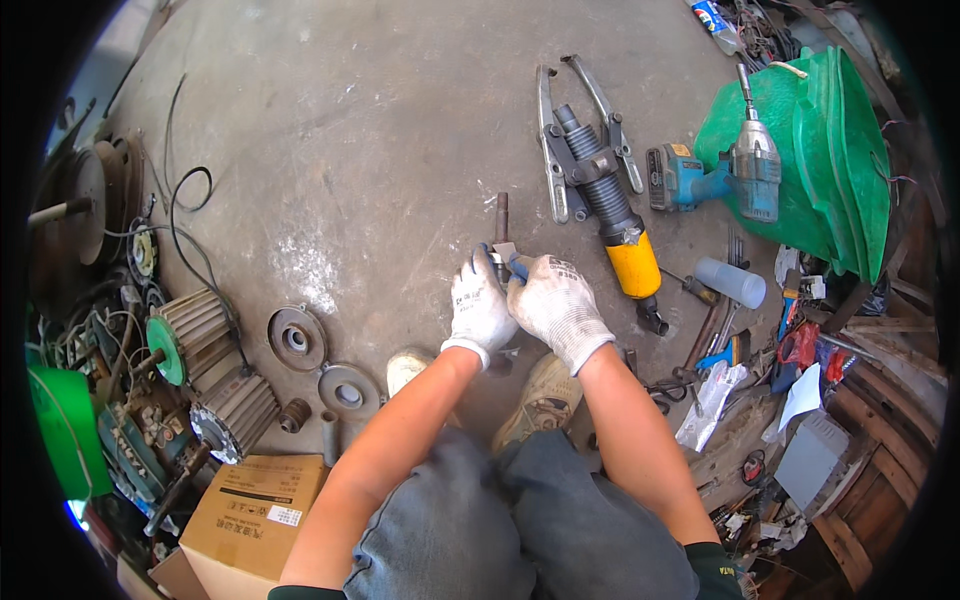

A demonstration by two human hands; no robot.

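Note:
My left hand (482, 305) and my right hand (548, 300), both in whitish knit gloves, are closed close together on a small metal shaft assembly (502, 214) on the concrete floor. A rusty round shaft extends from it away from me, with a square block below. The parts under my fingers are hidden. To the right lie a large puller with a yellow hydraulic body (630, 265) and steel jaws, and a teal cordless impact wrench (705, 185) with a long socket. To the left are two round metal end plates (318, 338).
Stator housings (205, 335), a cable and a cardboard box (245, 505) are at left. Green plastic containers (830, 150), a translucent cylinder (728, 280), tools (730, 355) and wooden scrap fill the right side. My knees and shoes (535, 400) frame the work spot on the concrete floor (330, 130).

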